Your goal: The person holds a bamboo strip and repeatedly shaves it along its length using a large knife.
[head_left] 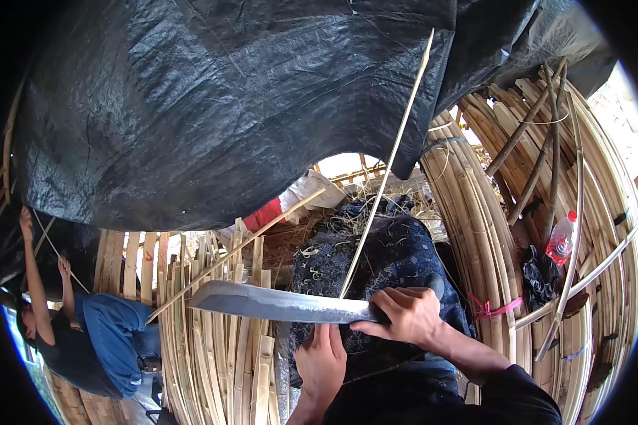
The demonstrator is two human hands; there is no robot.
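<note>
My right hand (408,316) is wrapped round the dark handle of a machete, whose broad blade (276,303) points left across my lap. Just below the blade, my left hand (321,363) is closed with thumb and fingers together at the lower end of a thin bamboo strip (383,185). From there the strip slants up and to the right, toward the black tarp. The blade crosses in front of the strip's low end, so I cannot tell whether its edge touches it. A dark patterned cloth (397,262) covers my legs, with curled shavings on it.
Upright bamboo slats (213,340) stand at left, with a long pole (241,253) leaning over them. Bundled bamboo (475,205) and a red-capped bottle (562,237) are at right. Black tarp (213,106) hangs overhead. Another person (85,333) sits at far left, arms raised.
</note>
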